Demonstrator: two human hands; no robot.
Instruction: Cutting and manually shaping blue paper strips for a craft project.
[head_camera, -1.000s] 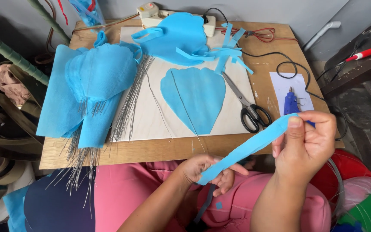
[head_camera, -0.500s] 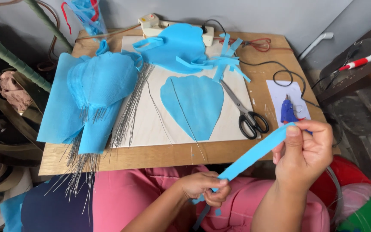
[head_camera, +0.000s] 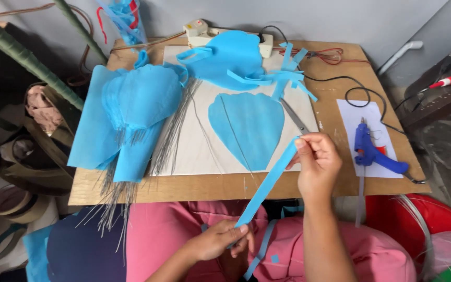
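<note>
We now hold the blue strip (head_camera: 267,185) taut, right hand (head_camera: 317,164) pinching its top, left hand (head_camera: 220,240) its bottom (it has tightened); glue gun (head_camera: 374,151) waits nearby.

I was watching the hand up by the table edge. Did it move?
Yes. The right hand slid left along the table edge, away from the blue glue gun, holding the blue strip.
</note>
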